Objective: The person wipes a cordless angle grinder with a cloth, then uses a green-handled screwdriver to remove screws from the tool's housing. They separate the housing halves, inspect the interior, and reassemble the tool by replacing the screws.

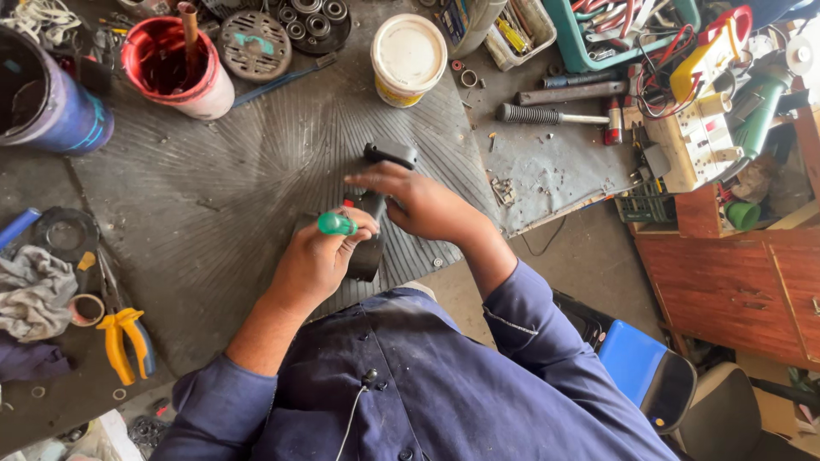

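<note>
A black power-tool body [376,205] lies on the dark ribbed rubber mat [239,188] at the middle of the bench. My right hand [418,203] rests on top of it and holds it down. My left hand [318,260] grips a screwdriver by its green handle [336,224], with the handle end pointing right, against the tool body. The screwdriver's shaft and tip are hidden under my fingers. Both sleeves are dark blue.
A red-and-white bucket [175,64], a blue drum [47,102] and a white lidded tub [408,58] stand at the back. Yellow-handled pliers [124,337], tape rolls and a rag [34,290] lie left. Tool trays, a power strip [696,137] and a wooden cabinet [743,282] crowd the right.
</note>
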A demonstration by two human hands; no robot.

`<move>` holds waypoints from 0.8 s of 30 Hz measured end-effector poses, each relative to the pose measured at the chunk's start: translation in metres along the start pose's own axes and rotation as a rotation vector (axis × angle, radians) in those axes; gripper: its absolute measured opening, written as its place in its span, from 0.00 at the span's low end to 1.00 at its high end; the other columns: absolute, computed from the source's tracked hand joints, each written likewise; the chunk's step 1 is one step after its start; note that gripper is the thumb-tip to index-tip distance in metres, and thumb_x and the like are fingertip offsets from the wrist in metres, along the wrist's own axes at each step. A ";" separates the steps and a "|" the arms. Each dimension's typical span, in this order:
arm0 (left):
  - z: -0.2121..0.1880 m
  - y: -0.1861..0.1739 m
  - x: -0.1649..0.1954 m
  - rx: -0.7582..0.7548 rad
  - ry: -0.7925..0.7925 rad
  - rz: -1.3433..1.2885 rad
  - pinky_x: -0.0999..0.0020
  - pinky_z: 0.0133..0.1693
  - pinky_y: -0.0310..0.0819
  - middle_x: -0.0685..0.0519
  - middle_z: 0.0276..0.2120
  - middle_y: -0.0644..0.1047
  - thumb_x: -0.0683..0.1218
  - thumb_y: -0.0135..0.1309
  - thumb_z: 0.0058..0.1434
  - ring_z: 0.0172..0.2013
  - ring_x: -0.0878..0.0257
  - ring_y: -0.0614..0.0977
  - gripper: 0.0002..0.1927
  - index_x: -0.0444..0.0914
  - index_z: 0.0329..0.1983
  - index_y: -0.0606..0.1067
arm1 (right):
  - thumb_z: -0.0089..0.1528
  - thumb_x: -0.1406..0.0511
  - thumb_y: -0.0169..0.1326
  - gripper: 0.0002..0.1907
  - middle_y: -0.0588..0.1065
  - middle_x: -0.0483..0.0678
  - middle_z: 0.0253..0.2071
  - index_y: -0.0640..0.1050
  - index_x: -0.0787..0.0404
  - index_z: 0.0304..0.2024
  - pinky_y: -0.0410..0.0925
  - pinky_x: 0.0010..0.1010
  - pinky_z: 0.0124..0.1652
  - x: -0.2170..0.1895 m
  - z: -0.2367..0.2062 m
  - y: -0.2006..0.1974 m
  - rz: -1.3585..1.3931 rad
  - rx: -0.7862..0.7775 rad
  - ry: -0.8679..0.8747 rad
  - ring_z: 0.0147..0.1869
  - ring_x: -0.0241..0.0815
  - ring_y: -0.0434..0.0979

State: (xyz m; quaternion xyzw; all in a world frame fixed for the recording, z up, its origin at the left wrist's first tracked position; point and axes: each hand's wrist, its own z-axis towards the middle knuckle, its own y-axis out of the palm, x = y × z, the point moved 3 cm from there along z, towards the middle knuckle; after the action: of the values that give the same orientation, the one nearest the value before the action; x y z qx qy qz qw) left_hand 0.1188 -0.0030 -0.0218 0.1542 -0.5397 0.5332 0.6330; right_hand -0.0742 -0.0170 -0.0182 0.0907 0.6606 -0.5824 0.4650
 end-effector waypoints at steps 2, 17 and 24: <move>0.007 0.008 -0.003 -0.034 -0.040 0.040 0.63 0.42 0.81 0.51 0.39 0.81 0.38 0.56 0.66 0.39 0.53 0.86 0.04 0.36 0.42 0.74 | 0.56 0.79 0.48 0.38 0.74 0.53 0.62 0.67 0.59 0.70 0.65 0.43 0.69 -0.003 -0.002 -0.017 0.193 0.095 0.047 0.69 0.49 0.77; -0.005 0.036 -0.024 -0.190 -0.050 0.282 0.48 0.62 0.72 0.44 0.33 0.80 0.35 0.48 0.59 0.40 0.46 0.83 0.05 0.34 0.37 0.75 | 0.78 0.57 0.34 0.20 0.67 0.48 0.42 0.69 0.65 0.41 0.62 0.33 0.51 -0.077 -0.047 -0.005 0.842 0.332 -0.037 0.47 0.40 0.65; -0.021 0.039 -0.010 0.146 -0.167 0.105 0.56 0.59 0.72 0.42 0.48 0.79 0.36 0.43 0.66 0.53 0.49 0.81 0.14 0.32 0.53 0.74 | 0.74 0.55 0.38 0.24 0.62 0.44 0.26 0.64 0.62 0.27 0.59 0.29 0.35 -0.051 -0.016 -0.001 0.905 -0.248 -0.151 0.31 0.37 0.60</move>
State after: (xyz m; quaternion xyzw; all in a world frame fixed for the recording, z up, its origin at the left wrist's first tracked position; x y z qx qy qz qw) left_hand 0.0982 0.0231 -0.0528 0.2153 -0.5576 0.5887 0.5442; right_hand -0.0549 0.0180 0.0180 0.2706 0.5835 -0.2428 0.7262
